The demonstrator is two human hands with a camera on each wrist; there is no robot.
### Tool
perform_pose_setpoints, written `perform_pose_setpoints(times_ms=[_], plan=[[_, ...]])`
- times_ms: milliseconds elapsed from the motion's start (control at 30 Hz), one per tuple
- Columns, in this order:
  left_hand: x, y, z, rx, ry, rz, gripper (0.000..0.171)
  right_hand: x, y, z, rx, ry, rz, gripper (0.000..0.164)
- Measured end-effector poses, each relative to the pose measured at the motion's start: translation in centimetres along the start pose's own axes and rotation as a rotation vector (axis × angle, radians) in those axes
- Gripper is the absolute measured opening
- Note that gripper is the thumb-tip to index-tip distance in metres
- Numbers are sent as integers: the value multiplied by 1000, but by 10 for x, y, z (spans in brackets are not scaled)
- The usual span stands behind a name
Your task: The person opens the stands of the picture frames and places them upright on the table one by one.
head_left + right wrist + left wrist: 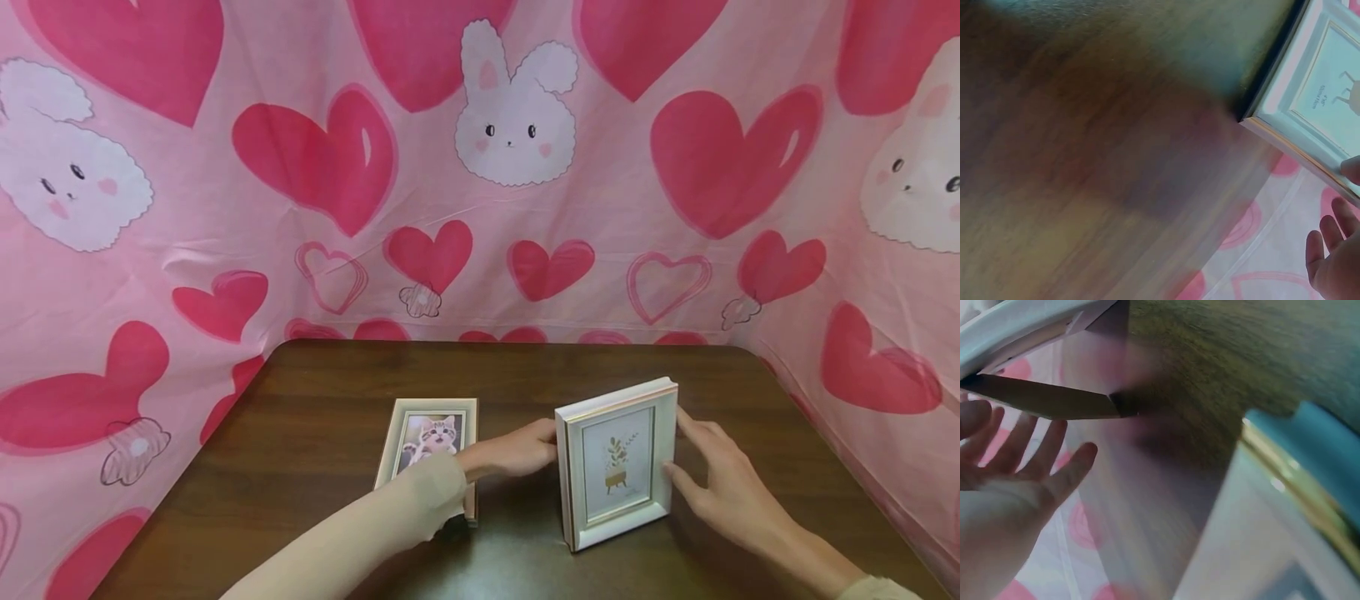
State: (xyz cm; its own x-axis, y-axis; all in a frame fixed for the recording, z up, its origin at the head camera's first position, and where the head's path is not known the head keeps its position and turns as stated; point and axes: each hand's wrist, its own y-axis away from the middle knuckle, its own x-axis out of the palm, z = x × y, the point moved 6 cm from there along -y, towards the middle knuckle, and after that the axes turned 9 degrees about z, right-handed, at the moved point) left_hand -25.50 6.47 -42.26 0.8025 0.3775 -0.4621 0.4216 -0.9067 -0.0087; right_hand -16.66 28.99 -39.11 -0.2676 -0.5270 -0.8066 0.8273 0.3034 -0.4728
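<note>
A white picture frame (618, 462) with a potted-plant print stands upright on the table, turned slightly sideways. My right hand (731, 487) holds its right edge, thumb on the front moulding and fingers toward the back. My left hand (517, 450) reaches to the left edge, its fingertips hidden behind the frame in the head view. In the left wrist view, the spread fingers lie beside the frame's swung-out back stand (1054, 403). A second picture frame (386, 450) with a kitten photo is partly covered by my left forearm.
The dark wooden table (322, 375) has rounded far corners. Pink fabric (495, 217) printed with hearts and rabbits hangs around its back and sides. The kitten frame sits left of the plant frame, beneath the left sleeve (390, 521) in the head view.
</note>
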Motion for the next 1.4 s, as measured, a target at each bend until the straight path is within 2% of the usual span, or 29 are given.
perform_pose_setpoints(times_ms=[100, 200, 367, 500, 633, 733, 833, 1000, 1067, 1300, 1400], plan=[[-8, 10, -1, -54, -54, -84, 41, -1, 2, 0, 3, -9, -6, 100], [-15, 23, -4, -77, -64, -199, 47, -3, 4, 0, -9, -25, -30, 103], [-18, 45, -22, 15, -113, -387, 51, -5, 7, -1, -43, -45, -48, 108], [-9, 64, -43, 110, -322, -481, 58, -3, 9, -1, -76, -31, -40, 107], [5, 76, -60, 201, -583, -541, 63, 0, 12, 1, -145, 19, -46, 89], [14, 80, -68, 264, -733, -563, 65, 2, 14, 3, -186, 44, -51, 78], [22, 80, -73, 318, -851, -567, 66, 5, 16, 3, -187, 50, -44, 81], [31, 78, -74, 339, -993, -546, 67, 9, 18, 0, -177, 52, -22, 84], [32, 77, -73, 322, -1012, -539, 67, 11, 17, 0, -187, 59, -18, 83], [36, 74, -67, 244, -1017, -519, 64, 10, 16, 2, -292, 96, -83, 78], [37, 73, -64, 199, -1014, -508, 62, 11, 15, 2, -299, 95, -84, 78]])
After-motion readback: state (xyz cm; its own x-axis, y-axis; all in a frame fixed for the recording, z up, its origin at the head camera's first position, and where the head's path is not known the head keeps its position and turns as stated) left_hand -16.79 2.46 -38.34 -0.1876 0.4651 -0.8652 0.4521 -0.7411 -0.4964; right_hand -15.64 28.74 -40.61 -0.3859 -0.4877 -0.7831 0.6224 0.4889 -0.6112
